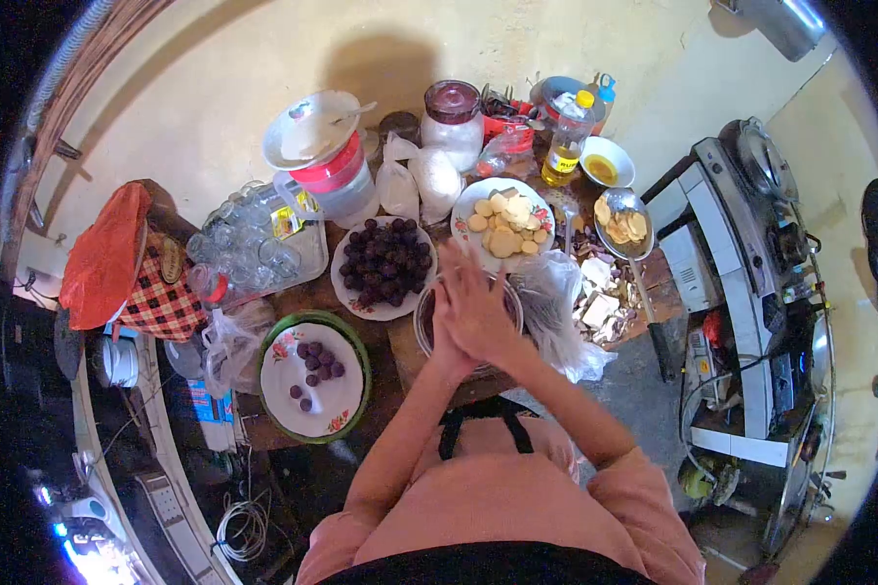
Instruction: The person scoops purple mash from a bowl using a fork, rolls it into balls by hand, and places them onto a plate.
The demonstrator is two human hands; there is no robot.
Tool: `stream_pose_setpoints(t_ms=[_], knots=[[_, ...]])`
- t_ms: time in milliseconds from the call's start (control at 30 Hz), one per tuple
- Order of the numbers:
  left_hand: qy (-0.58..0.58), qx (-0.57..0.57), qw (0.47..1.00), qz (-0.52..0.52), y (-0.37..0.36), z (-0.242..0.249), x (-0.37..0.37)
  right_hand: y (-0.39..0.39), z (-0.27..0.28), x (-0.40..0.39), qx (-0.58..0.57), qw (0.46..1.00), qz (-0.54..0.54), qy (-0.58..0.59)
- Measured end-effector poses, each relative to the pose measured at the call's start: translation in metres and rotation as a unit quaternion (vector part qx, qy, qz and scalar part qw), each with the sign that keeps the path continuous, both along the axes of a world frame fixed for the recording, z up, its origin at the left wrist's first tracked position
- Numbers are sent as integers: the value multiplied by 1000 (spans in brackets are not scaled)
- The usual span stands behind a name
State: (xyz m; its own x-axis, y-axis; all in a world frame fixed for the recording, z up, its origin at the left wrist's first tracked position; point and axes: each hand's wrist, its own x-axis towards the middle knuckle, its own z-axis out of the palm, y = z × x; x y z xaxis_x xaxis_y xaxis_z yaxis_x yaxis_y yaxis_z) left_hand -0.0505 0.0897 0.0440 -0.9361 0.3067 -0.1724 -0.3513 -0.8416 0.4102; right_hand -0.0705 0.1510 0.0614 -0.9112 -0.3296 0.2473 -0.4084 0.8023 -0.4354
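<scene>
Palm to palm, my left hand [446, 336] and my right hand [480, 317] are pressed together above a clear bowl [515, 336] at the table's front. My right hand lies on top, its fingers stretched out. Anything between the palms is hidden. Dark contents show in part inside the bowl. Just left of my hands, many dark purple balls [385, 261] are heaped on a white plate [346, 297]. Several more balls [322, 361] sit on a flowered plate [288, 395] with a green rim around it. Beyond my fingers, a flowered plate [466, 207] holds flat yellowish discs [504, 242].
A crumpled plastic bag [551, 292] lies right of the bowl, beside pale scraps [600, 302]. Behind stand an oil bottle [566, 151], a lidded jar [453, 122] and a red-banded container [332, 175]. Glass jars [249, 244] fill a tray at left. A stove [741, 214] stands right.
</scene>
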Motion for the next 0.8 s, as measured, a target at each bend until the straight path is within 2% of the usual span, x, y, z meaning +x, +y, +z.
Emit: stream_pose_setpoints(t_ms=[33, 67, 133, 200, 267, 300, 333, 400, 467, 500, 533, 567, 633, 667, 700, 800], knots=[[0, 34, 999, -29, -1, -34, -7, 0, 2, 4, -2, 999, 49, 18], [-6, 52, 998, -29, -5, -44, -9, -1, 5, 14, -4, 995, 97, 35], [-22, 73, 997, -3, -12, -45, -17, 4, 3, 15, 34, 992, 113, 50], [-13, 54, 998, 24, -4, -41, -17, 19, -5, -1, 118, 991, 42, 52], [29, 10, 999, 31, 20, -23, -8, 7, 13, 0, 24, 998, 51, -8], [56, 95, 994, -3, 16, -42, -9, 2, 19, 1, -24, 997, 58, -38], [79, 175, 980, -44, 13, -51, -11, 3, 15, 4, -33, 995, 99, -3], [97, 130, 986, -41, -1, -61, -18, 11, 2, 14, -49, 981, 177, 67], [-88, 318, 939, -101, -10, -22, -18, 21, -6, -9, 6, 995, 76, 59], [-119, 339, 927, -107, -10, -15, -18, 23, -7, -17, 32, 998, 25, 55], [-152, 359, 914, -112, -11, -9, -18, 15, 2, -11, 101, 975, -55, 189], [-126, 313, 937, -94, -11, -12, -18, -1, 13, -1, 167, 924, -133, 317], [-74, 217, 972, -57, -13, -20, -17, -4, 16, 7, 171, 925, -81, 330], [-49, 168, 984, -39, -13, -24, -16, 11, 9, 7, 111, 970, 47, 212], [-23, 119, 992, -21, -12, -21, -16, 19, 6, 7, 48, 980, 174, 88], [-11, 27, 999, -46, 10, -5, -12, 11, -3, 9, 88, 971, 97, 201]])
